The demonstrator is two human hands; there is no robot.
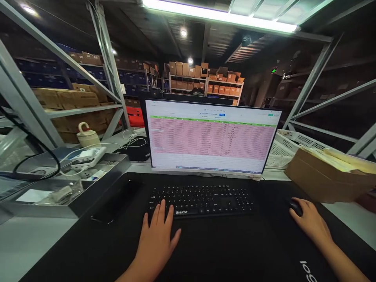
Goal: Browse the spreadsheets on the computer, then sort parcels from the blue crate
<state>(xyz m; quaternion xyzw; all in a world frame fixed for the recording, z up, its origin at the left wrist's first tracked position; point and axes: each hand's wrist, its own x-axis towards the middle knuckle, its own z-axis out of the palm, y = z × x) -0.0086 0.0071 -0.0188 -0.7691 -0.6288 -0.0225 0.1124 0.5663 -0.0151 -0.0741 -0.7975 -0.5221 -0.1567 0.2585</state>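
My left hand [157,235] lies with its fingers spread at the lower left of a black keyboard [217,199], the fingertips over its front keys. On the right, my right hand [311,219] curves over a black computer mouse [296,207], most of which the fingers and palm cover. Both rest on a large black desk mat [223,246]. Behind the keyboard stands a monitor [211,137] showing a spreadsheet with a green header and pink rows; its text is too small to read.
A dark phone [113,203] lies left of the keyboard. Farther left are a grey tray [73,207] of small items, a power strip [89,158] and a white lidded cup [88,135]. A cardboard box [326,178] and white baskets [282,150] stand at right. Shelves of boxes [190,84] fill the background.
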